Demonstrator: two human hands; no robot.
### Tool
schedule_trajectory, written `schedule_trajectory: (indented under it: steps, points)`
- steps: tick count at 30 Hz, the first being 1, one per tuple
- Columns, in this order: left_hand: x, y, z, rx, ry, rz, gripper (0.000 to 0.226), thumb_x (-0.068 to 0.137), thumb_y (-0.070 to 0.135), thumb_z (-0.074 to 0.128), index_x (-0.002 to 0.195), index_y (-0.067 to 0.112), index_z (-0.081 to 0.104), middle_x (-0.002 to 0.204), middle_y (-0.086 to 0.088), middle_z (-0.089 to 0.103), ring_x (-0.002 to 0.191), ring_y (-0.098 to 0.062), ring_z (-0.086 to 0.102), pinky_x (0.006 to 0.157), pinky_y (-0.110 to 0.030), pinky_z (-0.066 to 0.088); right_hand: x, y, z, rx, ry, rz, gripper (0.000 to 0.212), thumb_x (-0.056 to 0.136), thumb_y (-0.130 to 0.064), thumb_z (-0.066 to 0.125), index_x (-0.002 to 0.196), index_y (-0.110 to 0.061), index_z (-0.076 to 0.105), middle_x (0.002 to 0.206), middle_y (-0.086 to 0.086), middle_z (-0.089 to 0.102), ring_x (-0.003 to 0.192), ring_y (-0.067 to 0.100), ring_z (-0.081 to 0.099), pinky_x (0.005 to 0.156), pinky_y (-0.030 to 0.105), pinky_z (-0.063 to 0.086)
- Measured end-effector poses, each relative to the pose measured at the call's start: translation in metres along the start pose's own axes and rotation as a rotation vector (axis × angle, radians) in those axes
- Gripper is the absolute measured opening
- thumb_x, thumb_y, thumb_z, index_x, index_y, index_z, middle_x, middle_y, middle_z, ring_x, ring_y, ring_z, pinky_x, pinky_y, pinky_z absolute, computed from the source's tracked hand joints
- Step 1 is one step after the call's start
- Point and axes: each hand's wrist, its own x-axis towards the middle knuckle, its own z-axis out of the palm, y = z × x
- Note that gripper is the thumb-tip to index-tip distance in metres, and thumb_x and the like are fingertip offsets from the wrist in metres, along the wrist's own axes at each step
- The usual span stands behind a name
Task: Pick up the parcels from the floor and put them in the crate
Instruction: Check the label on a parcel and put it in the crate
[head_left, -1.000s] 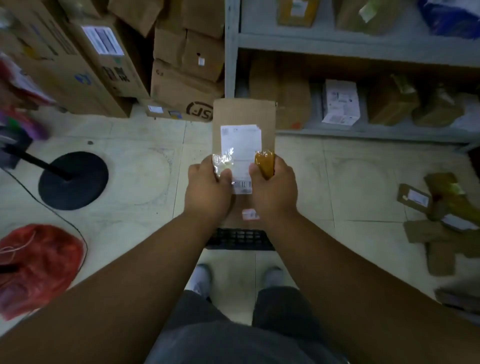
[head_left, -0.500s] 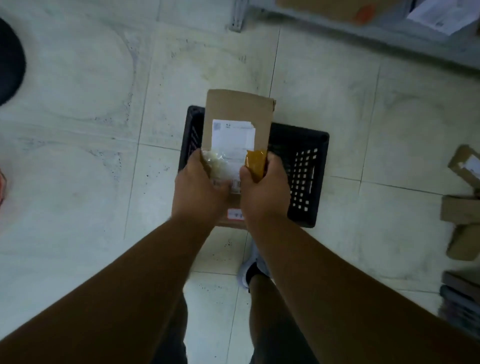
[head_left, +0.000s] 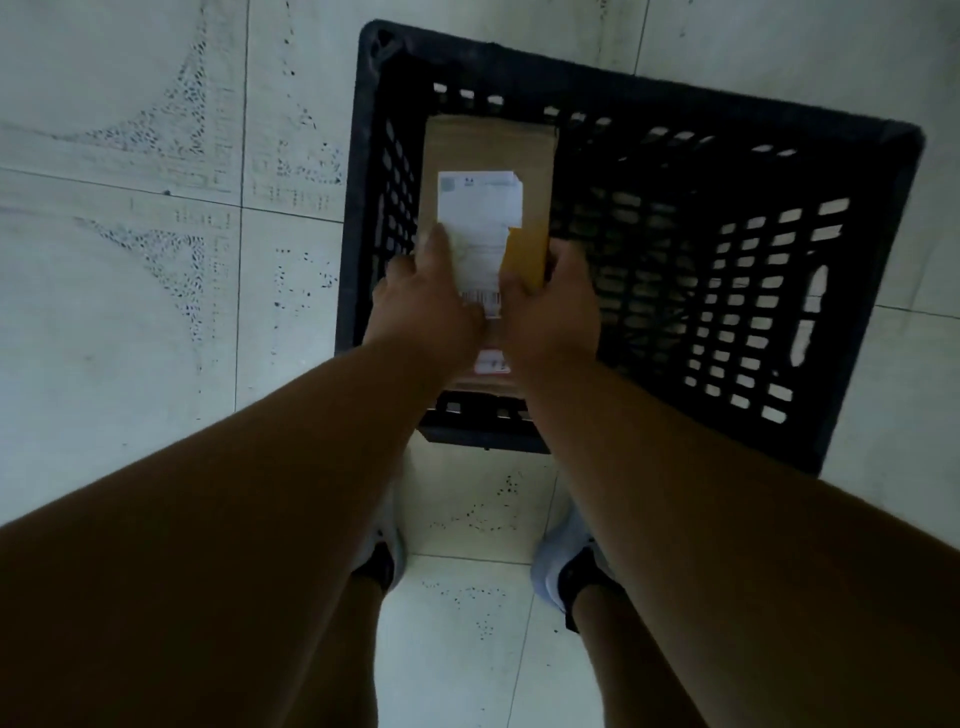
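Two hands: your left hand (head_left: 426, 306) and right hand (head_left: 550, 306) are both clamped on the near end of one parcel (head_left: 485, 156), thumbs on top.
Change: a second ago you held the parcel at chest height, facing the shelves; half a second ago the crate (head_left: 649, 88) came into view beneath it; now you look straight down and the parcel is lowered inside the crate's walls.
Meaning: you appear to be at the placing step, with only the release left for this parcel.
Parcel: flat brown box, white label (head_left: 478, 208) up, yellow tape (head_left: 524, 254) under your right thumb; it lies along the crate's left wall, far end near the far wall. You cannot tell whether it rests on the bottom yet.
Crate: black, slotted, on the tiled floor (head_left: 130, 260) just ahead of your shoes (head_left: 556, 561).
Contents: nothing besides this parcel shows inside; the right part looks bare.
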Motion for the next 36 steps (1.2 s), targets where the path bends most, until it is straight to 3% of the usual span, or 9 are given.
schedule_trajectory:
  steps: [9,13,18,20,22,24,28,33,36]
  points:
    - [0.033,-0.020,0.022,0.215,-0.155,-0.046,0.085,0.097,0.035,0.054,0.157,0.023,-0.004,0.160,-0.022,0.004,0.145,-0.044,0.020,0.115,-0.055,0.030,0.040,0.025,0.034,-0.090,-0.172,0.014,0.025,0.092,-0.024,0.067,0.102,-0.016,0.045,0.078,-0.009,0.049,0.068,0.008,0.048,0.056,0.025,0.035]
    - [0.033,-0.020,0.030,0.400,-0.182,-0.069,0.106,0.089,0.028,0.067,0.156,0.026,-0.014,0.160,-0.023,-0.013,0.146,-0.045,0.012,0.113,-0.058,0.032,0.044,0.035,0.030,-0.132,-0.212,-0.070,0.036,0.088,-0.024,0.073,0.112,-0.010,0.050,0.095,-0.002,0.056,0.088,0.016,0.054,0.069,0.025,0.037]
    - [0.023,-0.014,0.035,0.630,-0.113,0.073,0.098,0.090,0.035,0.064,0.157,0.007,-0.002,0.162,-0.016,-0.018,0.150,-0.038,-0.008,0.114,-0.053,0.033,0.049,0.020,0.028,-0.285,-0.314,-0.022,0.047,0.090,-0.026,0.071,0.125,-0.007,0.047,0.120,0.012,0.060,0.109,0.029,0.059,0.083,0.032,0.049]
    - [0.020,-0.008,0.028,0.702,-0.222,0.092,0.094,0.088,0.036,0.066,0.157,0.012,0.007,0.163,-0.016,-0.010,0.150,-0.039,-0.003,0.114,-0.057,0.031,0.041,0.006,0.021,-0.324,-0.328,0.008,0.052,0.090,-0.029,0.070,0.131,-0.008,0.045,0.130,0.014,0.057,0.117,0.030,0.057,0.092,0.034,0.048]
    - [0.006,0.004,0.011,0.718,-0.273,0.171,0.080,0.086,0.037,0.067,0.152,0.019,0.026,0.159,-0.020,0.019,0.144,-0.042,0.023,0.110,-0.058,0.036,0.022,-0.008,0.000,-0.302,-0.267,-0.015,0.054,0.089,-0.032,0.070,0.132,-0.010,0.046,0.130,0.013,0.058,0.117,0.028,0.058,0.095,0.035,0.049]
    - [-0.025,0.024,-0.017,0.628,-0.160,0.239,0.063,0.088,0.028,0.061,0.145,0.014,0.037,0.146,-0.017,0.040,0.132,-0.038,0.041,0.104,-0.054,0.042,-0.006,-0.026,-0.032,-0.269,-0.174,-0.096,0.051,0.090,-0.024,0.065,0.135,-0.011,0.046,0.132,0.012,0.055,0.119,0.025,0.056,0.094,0.032,0.047]
    - [-0.117,0.080,-0.088,0.287,0.075,0.322,0.042,0.096,0.020,0.050,0.137,0.013,0.047,0.139,-0.013,0.050,0.127,-0.032,0.047,0.101,-0.048,0.045,-0.080,-0.074,-0.111,-0.159,-0.030,-0.179,0.046,0.092,-0.019,0.064,0.135,-0.015,0.051,0.132,0.008,0.055,0.118,0.019,0.055,0.090,0.024,0.041]
    - [-0.243,0.138,-0.168,0.099,0.207,0.471,0.026,0.097,0.021,0.042,0.117,0.014,0.058,0.114,-0.008,0.061,0.104,-0.026,0.056,0.083,-0.039,0.047,-0.180,-0.161,-0.214,-0.004,0.093,-0.249,0.037,0.091,-0.017,0.062,0.127,-0.014,0.056,0.120,0.006,0.060,0.109,0.018,0.058,0.094,0.039,0.050]
    - [-0.314,0.171,-0.212,0.027,0.261,0.576,0.021,0.100,0.022,0.042,0.112,0.015,0.058,0.102,0.002,0.057,0.090,-0.015,0.054,0.073,-0.030,0.040,-0.240,-0.210,-0.279,0.005,0.172,-0.333,0.032,0.092,-0.019,0.063,0.123,-0.015,0.056,0.120,0.003,0.058,0.105,0.015,0.057,0.089,0.030,0.048]
